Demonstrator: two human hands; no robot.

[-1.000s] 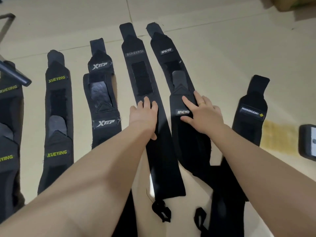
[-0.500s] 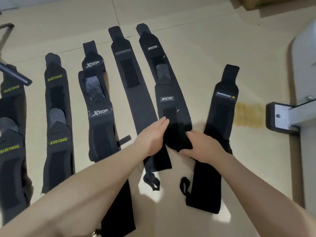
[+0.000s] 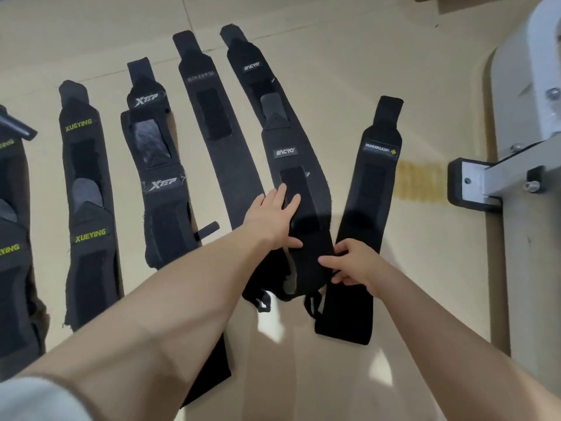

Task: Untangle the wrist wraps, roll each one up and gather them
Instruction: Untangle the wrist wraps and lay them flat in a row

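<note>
Several black wrist wraps lie flat side by side on a beige floor. From left: a pair marked XUEYING (image 3: 86,189), a pair marked XTEP (image 3: 158,177), a BOKEERSI wrap (image 3: 212,123), a pair marked IINCYO (image 3: 288,165) and a MANUEKLEAR wrap (image 3: 373,189). My left hand (image 3: 270,220) lies flat with straight fingers on the near IINCYO wrap. My right hand (image 3: 352,264) rests on that wrap's near end, next to the MANUEKLEAR wrap, fingers bent onto the fabric. Thumb loops (image 3: 262,302) stick out below the hands.
A grey metal frame with a black foot (image 3: 467,186) stands at the right edge. A dark bar (image 3: 18,129) juts in at the far left. Another XUEYING wrap (image 3: 12,247) lies cut off at the left border. A yellowish stain (image 3: 420,183) marks the floor.
Both hands have slid toward me along the IINCYO wrap, from its label to its near end. The view has shifted right, bringing the metal frame into sight.
</note>
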